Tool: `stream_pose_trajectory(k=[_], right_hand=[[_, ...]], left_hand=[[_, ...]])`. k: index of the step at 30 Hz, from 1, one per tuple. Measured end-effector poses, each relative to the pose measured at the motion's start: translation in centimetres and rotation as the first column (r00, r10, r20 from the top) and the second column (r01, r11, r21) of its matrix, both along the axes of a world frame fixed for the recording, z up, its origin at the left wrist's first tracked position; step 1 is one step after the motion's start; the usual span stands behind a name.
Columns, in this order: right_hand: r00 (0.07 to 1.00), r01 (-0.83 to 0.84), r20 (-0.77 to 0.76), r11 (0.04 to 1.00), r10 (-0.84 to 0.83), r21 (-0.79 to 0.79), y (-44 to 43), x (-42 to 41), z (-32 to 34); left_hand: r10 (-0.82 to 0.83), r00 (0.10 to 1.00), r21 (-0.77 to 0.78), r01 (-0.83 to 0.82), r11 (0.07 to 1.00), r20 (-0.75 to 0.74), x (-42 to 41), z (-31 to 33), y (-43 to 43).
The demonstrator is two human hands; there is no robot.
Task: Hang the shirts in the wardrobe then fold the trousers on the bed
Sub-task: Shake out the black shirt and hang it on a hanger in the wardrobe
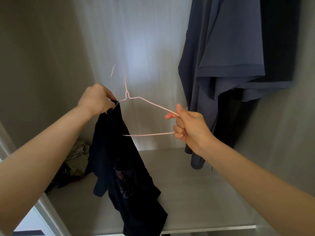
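Wardrobe [139, 40]: open, grey inside, with a pale shelf [196, 193] across the bottom.
Blue shirt [221, 57]: hangs at the right, just in front of a black garment [279, 40].
Dark shirt [119, 159]: dangles from the left hand and the hanger's left end, its lower part in front of the shelf's front edge.
Clothes pile [76, 159]: crumpled on the shelf's left side.
Hanger [146, 101]: pink wire, hook up, held in mid-air between both hands.
Left hand [97, 99]: fingers pinch the shirt fabric against the hanger's left shoulder.
Right hand [190, 126]: curled around the hanger's right corner.
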State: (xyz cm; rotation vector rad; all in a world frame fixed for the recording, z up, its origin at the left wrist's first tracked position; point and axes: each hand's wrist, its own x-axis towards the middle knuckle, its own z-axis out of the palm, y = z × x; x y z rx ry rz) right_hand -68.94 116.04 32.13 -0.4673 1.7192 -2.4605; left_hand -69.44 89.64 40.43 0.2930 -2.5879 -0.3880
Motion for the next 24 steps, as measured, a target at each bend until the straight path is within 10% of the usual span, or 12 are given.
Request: stream_pose_trajectory(k=[13, 24], right_hand=[[0.999, -0.054, -0.013, 0.992, 0.053, -0.112, 1.6, -0.7, 0.8], [0.995, -0.095, 0.016, 0.991, 0.097, -0.091, 1.8, -1.0, 0.0]], left_hand=[[-0.121, 0.917, 0.031, 0.143, 0.989, -0.379, 0.0, -1.9, -0.1], [-0.426, 0.804, 0.386, 0.58, 0.718, -0.415, 0.6, -1.5, 0.1]])
